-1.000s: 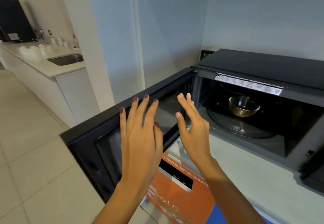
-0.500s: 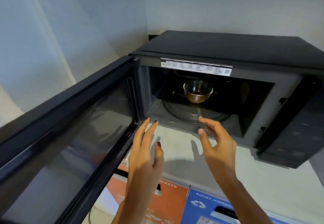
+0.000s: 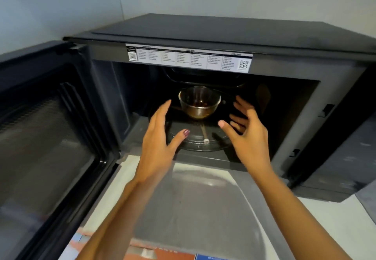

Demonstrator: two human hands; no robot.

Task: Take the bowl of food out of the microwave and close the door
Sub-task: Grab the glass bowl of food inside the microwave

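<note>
A black microwave [image 3: 213, 34] stands on a white counter, its door [image 3: 46, 129] swung wide open to the left. Inside, a clear glass bowl [image 3: 199, 102] with dark food sits at the back of the round glass turntable [image 3: 198, 137]. My left hand [image 3: 159, 137] reaches into the cavity just left of the bowl, fingers spread, not touching it. On the bowl's right side my right hand [image 3: 247, 126] is also inside the cavity, open, with a small gap to the bowl. Both hands hold nothing.
A white label with QR codes [image 3: 189, 58] runs along the top of the microwave's opening. The white counter [image 3: 203, 205] lies in front of it. Orange and blue bin fronts [image 3: 166, 254] show below the counter edge. A grey wall stands behind.
Both hands have gone from in front of the door, past the opening's sill, into the cavity on either side of the bowl. The view has turned right and closer to the microwave.
</note>
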